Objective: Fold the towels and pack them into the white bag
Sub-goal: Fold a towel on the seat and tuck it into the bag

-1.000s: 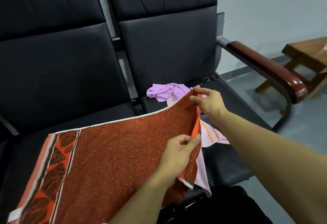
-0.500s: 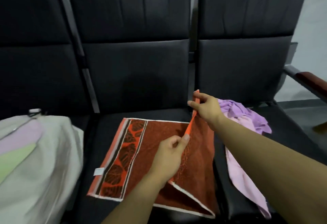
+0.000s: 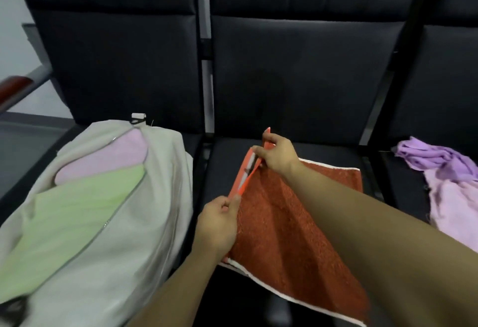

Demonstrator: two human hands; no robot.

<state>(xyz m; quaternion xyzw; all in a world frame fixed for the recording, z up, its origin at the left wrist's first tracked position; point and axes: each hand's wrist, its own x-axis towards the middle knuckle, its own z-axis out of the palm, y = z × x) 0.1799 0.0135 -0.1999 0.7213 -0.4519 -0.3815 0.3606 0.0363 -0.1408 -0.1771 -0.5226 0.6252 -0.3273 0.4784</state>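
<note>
An orange-red towel (image 3: 289, 223) with a white hem lies folded over on the middle black seat. My left hand (image 3: 219, 223) pinches its near left corner. My right hand (image 3: 276, 156) pinches the far left corner, holding that edge slightly lifted. The white bag (image 3: 144, 223) sits unzipped on the left seat, with a folded green towel (image 3: 72, 223) and a folded pink towel (image 3: 108, 156) showing in its opening. A crumpled purple towel (image 3: 434, 161) and a pale pink towel (image 3: 457, 207) lie on the right seat.
Three black padded seats (image 3: 297, 73) stand in a row with tall backrests. A wooden armrest (image 3: 13, 88) juts out at the far left. The orange-red towel's near corner hangs over the seat's front edge.
Both hands carried the towel's right edge leftward over the towel, folding it in half. The view swung left, bringing the white bag into sight.
</note>
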